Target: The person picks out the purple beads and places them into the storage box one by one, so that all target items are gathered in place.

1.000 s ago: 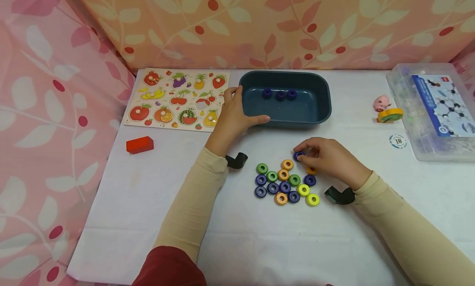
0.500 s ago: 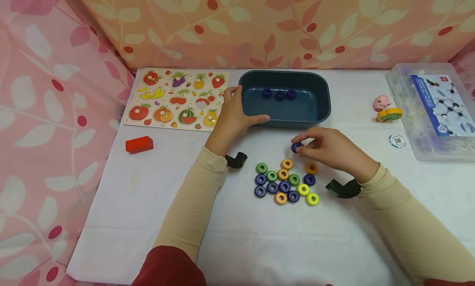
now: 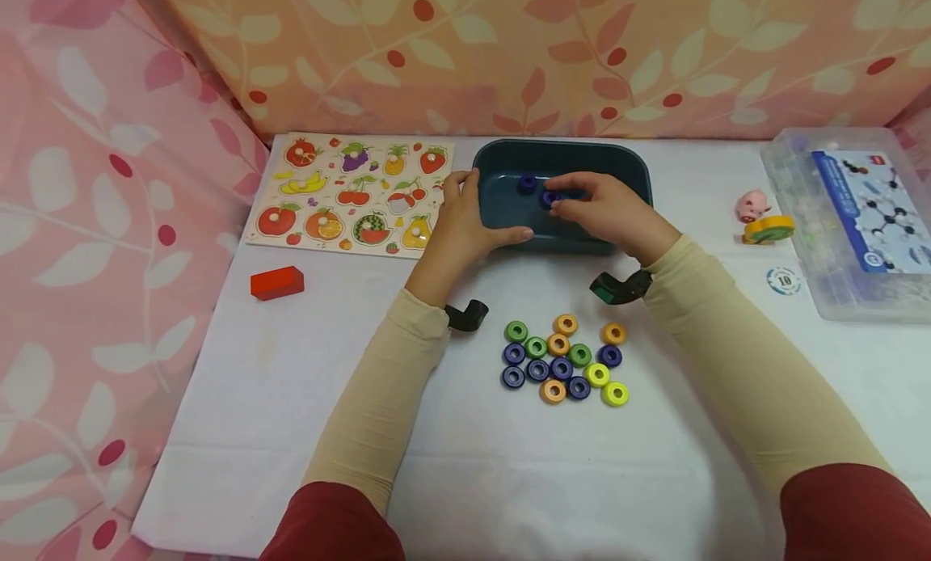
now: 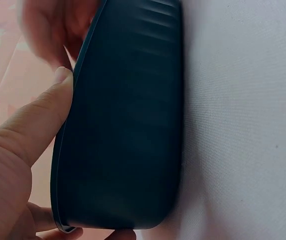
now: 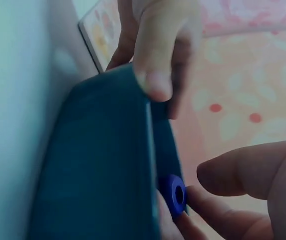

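My left hand (image 3: 465, 225) holds the left end of the dark teal plastic tub (image 3: 633, 161), thumb on the near rim and fingers around the side. In the left wrist view, the thumb (image 4: 38, 117) presses on the rim. My right hand (image 3: 607, 209) reaches into the tub, its fingertips around a purple ring bead (image 3: 550, 199). In the right wrist view this ring (image 5: 175, 195) shows at rim height among the fingers. Another purple ring (image 3: 527, 183) lies in the tub, and the right hand hides part of the floor. Several purple, green, orange and yellow rings (image 3: 562, 369) lie nearer on the table.
A fruit puzzle board (image 3: 349, 193) lies left of the tub, a red block (image 3: 278, 283) in front of it. To the right are a pink pig toy (image 3: 751, 205), a yellow-green toy (image 3: 768, 229), a round token (image 3: 783, 280) and a clear storage case (image 3: 836, 298).
My right hand has lifted the purple ring away from the loose rings and carried it up and over into the tub. My left hand keeps its hold on the tub.
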Tool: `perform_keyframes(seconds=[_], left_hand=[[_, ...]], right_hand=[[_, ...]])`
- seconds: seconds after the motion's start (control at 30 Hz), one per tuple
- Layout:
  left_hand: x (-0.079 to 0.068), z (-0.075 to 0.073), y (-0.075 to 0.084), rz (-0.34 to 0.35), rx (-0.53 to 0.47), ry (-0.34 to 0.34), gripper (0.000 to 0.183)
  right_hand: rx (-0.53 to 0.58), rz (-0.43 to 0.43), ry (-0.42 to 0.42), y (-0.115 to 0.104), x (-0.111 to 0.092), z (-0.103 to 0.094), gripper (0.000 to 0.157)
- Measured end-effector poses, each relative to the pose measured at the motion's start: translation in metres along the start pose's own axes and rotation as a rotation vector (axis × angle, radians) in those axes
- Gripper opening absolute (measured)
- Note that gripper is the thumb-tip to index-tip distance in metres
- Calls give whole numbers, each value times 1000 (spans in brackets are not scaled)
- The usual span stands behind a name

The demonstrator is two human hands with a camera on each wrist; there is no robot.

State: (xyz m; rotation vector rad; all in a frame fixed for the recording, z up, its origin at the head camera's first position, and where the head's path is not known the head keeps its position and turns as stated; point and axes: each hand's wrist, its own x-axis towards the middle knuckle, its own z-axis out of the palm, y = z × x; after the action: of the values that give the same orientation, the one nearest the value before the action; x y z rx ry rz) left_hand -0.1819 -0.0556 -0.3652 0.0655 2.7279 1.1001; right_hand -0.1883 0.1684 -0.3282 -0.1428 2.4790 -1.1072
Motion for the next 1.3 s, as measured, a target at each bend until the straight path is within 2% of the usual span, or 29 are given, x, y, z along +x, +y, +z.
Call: perform_keyframes(seconds=[0.17,0.37,0.47,0.6,0.73,0.87,1.03,1.3], left_hand=[[0,2,3,10,-8,-3,125],[-1,2,6,11,6,-2,124],[-1,3,7,4,11,0,124],[-2,3,7,0,9,5,124],[-2,2,7,-4,2,4,123],[-2,0,6,-11,-2,8,124],[-1,-1,4,-4,-8,13,124],[-2,0,3,-25,-15,4,125]], right_hand=[[99,59,-64,0,23,2,47],[148,94,-97,2,31,2,46],[149,97,-83,5,33,1,46],[165,80,-14,7,28,1,49],[212,52,34,4,11,-3,49],[269,26,17,1,-13,-8,48],[271,14,-60,11,-48,-11,46],[122,98,-270,53,-106,6,34]])
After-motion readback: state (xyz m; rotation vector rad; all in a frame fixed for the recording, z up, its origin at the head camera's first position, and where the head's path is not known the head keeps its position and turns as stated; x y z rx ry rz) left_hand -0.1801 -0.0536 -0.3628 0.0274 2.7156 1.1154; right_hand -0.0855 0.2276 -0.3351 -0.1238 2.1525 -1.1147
